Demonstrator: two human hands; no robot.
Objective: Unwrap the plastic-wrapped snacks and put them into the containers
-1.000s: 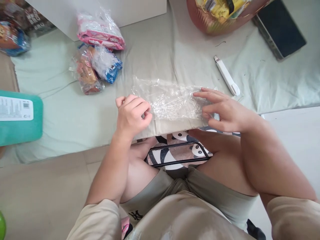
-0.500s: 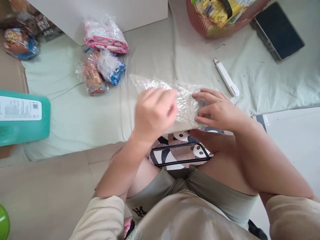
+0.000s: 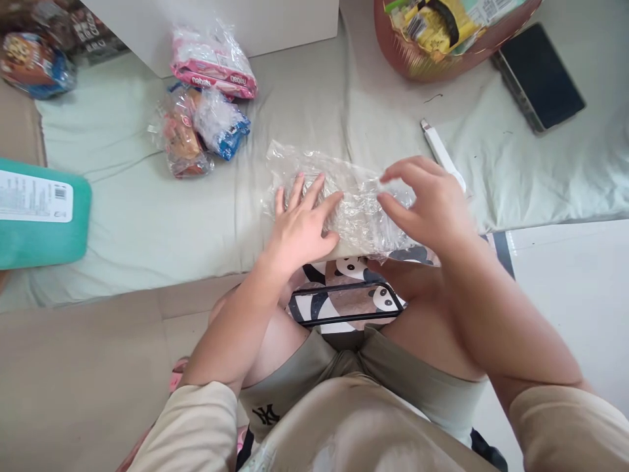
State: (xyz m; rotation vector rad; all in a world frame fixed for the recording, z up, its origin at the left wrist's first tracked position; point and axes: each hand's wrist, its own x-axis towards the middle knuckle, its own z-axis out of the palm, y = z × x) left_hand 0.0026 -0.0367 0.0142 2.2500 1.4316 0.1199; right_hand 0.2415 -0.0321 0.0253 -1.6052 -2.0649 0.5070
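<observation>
A crinkled clear plastic bag lies at the front edge of the cloth-covered table, its lower part reaching the edge. My left hand rests on the bag's left part with the fingers spread. Above its right part hovers my right hand, fingers curved and thumb apart from them, with nothing visible between. Just beyond the right hand is a white box cutter, its lower end partly hidden by that hand.
A pink snack pack and wrapped bread lie at the back left. On the left stands a teal container. A reddish bowl of packets and a dark-screened device are at the back right.
My left hand has come down from a closed, raised pose and spread on the plastic bag. The right hand has lifted off the bag. The view has shifted slightly.
</observation>
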